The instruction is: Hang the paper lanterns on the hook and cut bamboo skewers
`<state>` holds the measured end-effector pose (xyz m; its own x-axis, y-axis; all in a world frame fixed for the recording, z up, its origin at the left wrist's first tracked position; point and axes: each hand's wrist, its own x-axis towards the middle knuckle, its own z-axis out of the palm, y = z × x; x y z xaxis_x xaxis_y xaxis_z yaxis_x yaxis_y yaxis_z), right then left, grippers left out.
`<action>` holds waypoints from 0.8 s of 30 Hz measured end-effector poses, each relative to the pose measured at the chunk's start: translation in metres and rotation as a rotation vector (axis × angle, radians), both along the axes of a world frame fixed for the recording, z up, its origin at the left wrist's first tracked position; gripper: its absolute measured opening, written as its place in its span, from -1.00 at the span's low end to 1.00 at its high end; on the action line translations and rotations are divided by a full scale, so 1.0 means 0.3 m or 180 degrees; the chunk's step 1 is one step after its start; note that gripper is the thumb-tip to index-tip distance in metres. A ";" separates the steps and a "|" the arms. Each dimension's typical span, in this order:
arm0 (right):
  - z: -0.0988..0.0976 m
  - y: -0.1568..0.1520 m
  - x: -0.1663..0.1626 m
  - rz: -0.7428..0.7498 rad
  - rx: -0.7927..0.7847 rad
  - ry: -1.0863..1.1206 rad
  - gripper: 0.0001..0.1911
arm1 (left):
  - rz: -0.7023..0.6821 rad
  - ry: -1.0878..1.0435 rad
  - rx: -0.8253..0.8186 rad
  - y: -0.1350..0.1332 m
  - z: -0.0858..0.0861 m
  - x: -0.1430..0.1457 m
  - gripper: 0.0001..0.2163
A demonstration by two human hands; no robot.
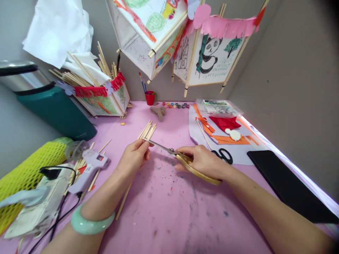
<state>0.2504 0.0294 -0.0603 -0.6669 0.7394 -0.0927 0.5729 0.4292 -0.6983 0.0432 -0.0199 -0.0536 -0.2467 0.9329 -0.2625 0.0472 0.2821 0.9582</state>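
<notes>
My left hand (136, 153), with a pale green bangle (91, 220) on its wrist, is closed in a pinch on a thin wooden stick (123, 203) that slants down toward me. My right hand (200, 160) grips scissors with gold handles (203, 174). Their blades (161, 146) point left and reach the fingertips of my left hand. Whether the blades touch the stick is too small to make out. Just beyond my left fingers lie several wooden sticks (148, 129) in a loose bundle.
At left stand a teal bottle (58, 109), a lilac glue gun (90, 165) with cords and a yellow mesh roll (31, 167). Painted paper lanterns (212, 60) hang overhead. At right lie black-handled scissors (225, 156), coloured paper (230, 140) and a black slab (288, 183).
</notes>
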 end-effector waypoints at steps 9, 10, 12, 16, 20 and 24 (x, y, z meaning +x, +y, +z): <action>0.002 0.009 0.007 0.0053 -0.0074 0.0089 -0.68 | -0.0498 -0.0989 0.0000 -0.004 0.013 -0.046 -0.88; 0.003 0.009 0.007 0.0054 -0.0058 0.0094 -0.68 | -0.0520 -0.1077 -0.0022 -0.004 0.014 -0.051 -0.88; 0.004 0.008 0.008 0.0051 -0.0042 0.0103 -0.68 | -0.0554 -0.1207 -0.0082 -0.004 0.017 -0.055 -0.88; 0.008 0.003 0.006 0.0005 -0.0080 0.0086 -0.67 | -0.0500 -0.1120 -0.0088 -0.004 0.019 -0.042 -0.87; 0.009 -0.002 -0.001 -0.0031 -0.0041 0.0001 -0.67 | -0.0225 -0.0462 0.0004 -0.004 0.008 -0.012 -0.87; 0.006 -0.004 -0.003 -0.0023 -0.0029 0.0004 -0.69 | -0.0088 0.0188 0.0116 -0.003 -0.010 -0.001 -0.87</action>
